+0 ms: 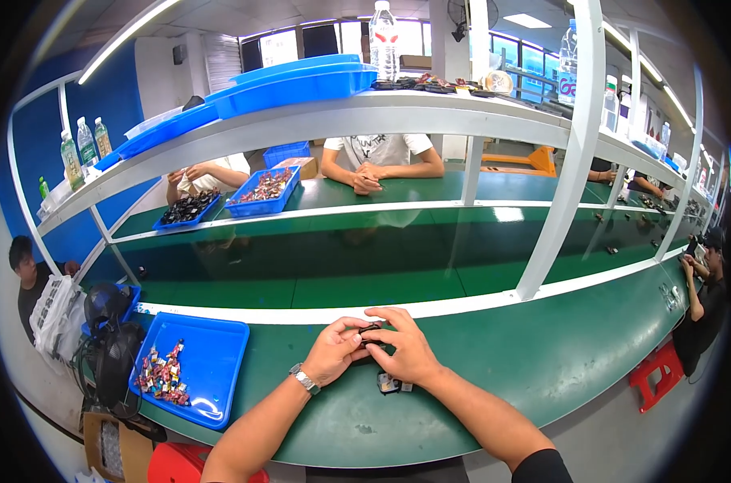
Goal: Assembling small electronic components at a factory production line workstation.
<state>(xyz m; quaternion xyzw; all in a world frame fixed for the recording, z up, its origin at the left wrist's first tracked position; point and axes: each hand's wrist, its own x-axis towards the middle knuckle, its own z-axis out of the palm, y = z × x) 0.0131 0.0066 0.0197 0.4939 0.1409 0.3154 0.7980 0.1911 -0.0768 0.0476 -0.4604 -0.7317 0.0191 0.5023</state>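
My left hand [331,354], with a metal-banded watch [304,378] on its wrist, pinches a small black part [368,332] over the green table. The fingers of my right hand [407,351] close on the same part from the other side. Fingers cover much of it, so its exact kind is hidden. Just below my hands, a few small black and silvery pieces [389,383] lie on the table [494,386].
At left stands a blue tray [224,354] with many small red, yellow and white parts. A black fan [112,354] is beside it. A white shelf frame [413,310] runs beyond my hands. Co-workers sit across and to the right, near a red stool [656,374].
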